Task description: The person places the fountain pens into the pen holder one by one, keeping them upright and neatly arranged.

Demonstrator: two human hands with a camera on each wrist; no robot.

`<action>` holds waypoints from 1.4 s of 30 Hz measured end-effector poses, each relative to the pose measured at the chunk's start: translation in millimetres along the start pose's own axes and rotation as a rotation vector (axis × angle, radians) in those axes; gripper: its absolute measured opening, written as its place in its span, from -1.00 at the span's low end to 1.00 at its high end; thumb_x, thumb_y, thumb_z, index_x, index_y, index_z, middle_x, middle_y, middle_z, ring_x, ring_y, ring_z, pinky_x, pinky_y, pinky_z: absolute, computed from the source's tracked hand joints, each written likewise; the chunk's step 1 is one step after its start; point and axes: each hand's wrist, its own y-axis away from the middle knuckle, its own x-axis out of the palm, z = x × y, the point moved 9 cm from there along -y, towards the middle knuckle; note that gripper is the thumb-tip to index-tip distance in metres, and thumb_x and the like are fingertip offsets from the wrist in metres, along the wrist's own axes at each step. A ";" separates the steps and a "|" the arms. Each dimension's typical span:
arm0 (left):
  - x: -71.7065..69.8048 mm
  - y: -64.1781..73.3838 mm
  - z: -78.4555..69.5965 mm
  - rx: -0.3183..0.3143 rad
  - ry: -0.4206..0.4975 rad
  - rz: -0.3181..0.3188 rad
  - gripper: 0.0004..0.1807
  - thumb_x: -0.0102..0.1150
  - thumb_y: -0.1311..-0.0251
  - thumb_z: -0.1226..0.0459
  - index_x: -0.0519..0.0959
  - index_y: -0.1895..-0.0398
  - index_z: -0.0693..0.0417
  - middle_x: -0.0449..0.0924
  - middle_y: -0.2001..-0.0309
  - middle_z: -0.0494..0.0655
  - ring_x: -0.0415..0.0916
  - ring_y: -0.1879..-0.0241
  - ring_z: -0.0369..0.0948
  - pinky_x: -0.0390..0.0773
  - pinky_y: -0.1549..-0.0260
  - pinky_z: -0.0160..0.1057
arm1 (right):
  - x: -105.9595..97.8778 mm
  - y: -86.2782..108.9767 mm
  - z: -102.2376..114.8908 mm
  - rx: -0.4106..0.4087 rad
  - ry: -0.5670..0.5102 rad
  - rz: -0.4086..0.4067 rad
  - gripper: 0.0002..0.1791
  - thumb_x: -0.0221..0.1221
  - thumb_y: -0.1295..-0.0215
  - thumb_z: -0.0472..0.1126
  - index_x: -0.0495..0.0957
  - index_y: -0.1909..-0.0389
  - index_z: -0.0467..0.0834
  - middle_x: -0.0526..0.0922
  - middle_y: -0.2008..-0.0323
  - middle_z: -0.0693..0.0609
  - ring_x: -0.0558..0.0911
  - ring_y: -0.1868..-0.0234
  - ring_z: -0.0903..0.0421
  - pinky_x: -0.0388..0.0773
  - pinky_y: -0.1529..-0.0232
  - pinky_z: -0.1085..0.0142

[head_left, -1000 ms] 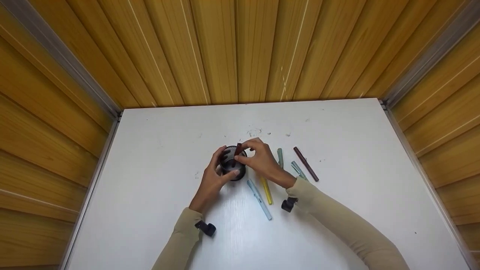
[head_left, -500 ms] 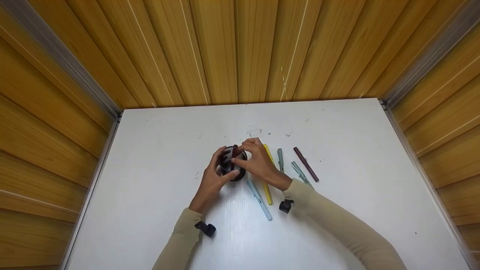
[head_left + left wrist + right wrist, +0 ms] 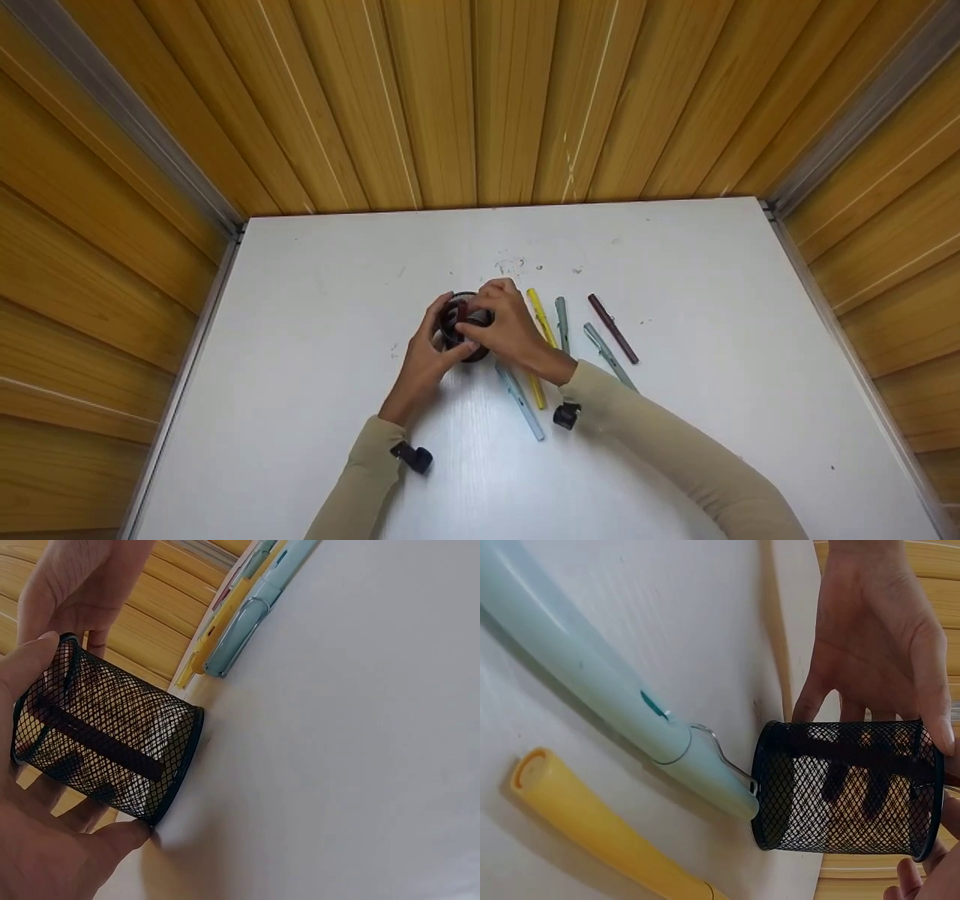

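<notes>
My left hand [image 3: 421, 369] grips a black mesh pen cup [image 3: 120, 720], its fingers and thumb spread round the side. The cup stands upright on the white table. A dark red pen [image 3: 105, 742] shows through the mesh, reaching down inside to near the bottom. Over the rim, my right hand [image 3: 514, 326] pinches the upper end of this pen between thumb and fingers. Beside the cup lie a light blue pen [image 3: 519, 401] and a yellow pen [image 3: 541, 315], the latter partly hidden under the right wrist.
Further right on the table [image 3: 337, 300] lie a green pen [image 3: 562, 322], a grey-green pen [image 3: 607, 354] and another dark red pen [image 3: 613, 328]. Wood-patterned panels [image 3: 472, 105] stand behind the table and at both sides.
My right hand has moved slightly left and lowered the dark red pen deeper into the cup. More of the yellow pen shows now. The left hand and cup have stayed put.
</notes>
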 end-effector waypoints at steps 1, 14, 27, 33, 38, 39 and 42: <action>-0.1 -0.2 0.1 0.000 -0.003 -0.002 0.00 0.53 -0.39 0.06 0.15 -0.79 -0.30 0.19 -0.72 -0.02 0.10 -0.71 0.03 0.15 -0.62 0.32 | -0.4 -0.3 -0.1 0.001 0.002 -0.003 -0.82 0.61 -0.25 -0.21 0.84 0.24 -0.20 0.74 0.16 -0.05 0.49 -0.18 -0.11 0.49 -0.28 -0.04; -0.3 -0.6 -2.3 0.011 0.028 -0.009 0.01 0.57 -0.37 0.12 0.20 -0.77 -0.22 0.24 -0.69 0.01 0.16 -0.69 0.06 0.17 -0.63 0.27 | -28.6 -2.2 -1.6 0.018 -0.052 -0.082 -0.79 0.60 -0.30 -0.19 0.84 0.11 -0.13 0.79 0.06 0.04 0.52 -0.22 -0.07 0.46 -0.34 -0.08; 1.6 -1.3 -2.0 -0.010 -0.014 -0.025 0.04 0.59 -0.33 0.06 0.19 -0.77 -0.23 0.29 -0.67 -0.01 0.16 -0.70 0.05 0.13 -0.63 0.32 | -66.7 9.4 -19.8 0.076 -0.055 -0.120 -0.76 0.55 -0.37 -0.15 0.83 0.04 -0.15 0.78 0.00 0.03 0.49 -0.31 -0.04 0.42 -0.42 -0.09; 3.1 -1.2 -3.2 -0.007 -0.010 -0.034 0.04 0.58 -0.33 0.06 0.18 -0.78 -0.22 0.27 -0.68 0.01 0.15 -0.70 0.06 0.12 -0.64 0.29 | -90.0 21.6 -34.7 0.143 -0.040 -0.133 -0.76 0.54 -0.38 -0.16 0.82 -0.01 -0.11 0.75 -0.08 -0.01 0.50 -0.37 -0.06 0.39 -0.48 -0.12; 2.1 -0.5 0.3 -0.016 -0.017 -0.032 0.05 0.59 -0.32 0.07 0.18 -0.78 -0.24 0.25 -0.68 0.03 0.15 -0.70 0.08 0.15 -0.65 0.20 | -106.1 33.7 -47.2 0.191 -0.051 -0.136 -0.72 0.53 -0.39 -0.19 0.80 -0.06 -0.15 0.73 -0.08 -0.06 0.48 -0.38 -0.07 0.30 -0.53 -0.17; 1.7 -0.8 0.8 -0.020 -0.022 -0.028 0.05 0.59 -0.32 0.08 0.18 -0.78 -0.24 0.25 -0.68 0.03 0.14 -0.70 0.08 0.16 -0.65 0.18 | -109.3 36.3 -49.6 0.195 -0.060 -0.140 -0.71 0.53 -0.39 -0.21 0.79 -0.06 -0.16 0.73 -0.08 -0.08 0.48 -0.38 -0.08 0.29 -0.53 -0.19; 0.7 -2.5 -0.8 -0.008 -0.030 -0.007 0.05 0.58 -0.32 0.11 0.17 -0.78 -0.14 0.24 -0.68 0.07 0.12 -0.71 0.11 0.15 -0.65 0.17 | -118.4 45.0 -58.4 0.213 -0.083 -0.146 -0.71 0.52 -0.40 -0.22 0.78 -0.08 -0.16 0.70 -0.11 -0.10 0.46 -0.39 -0.06 0.32 -0.50 -0.29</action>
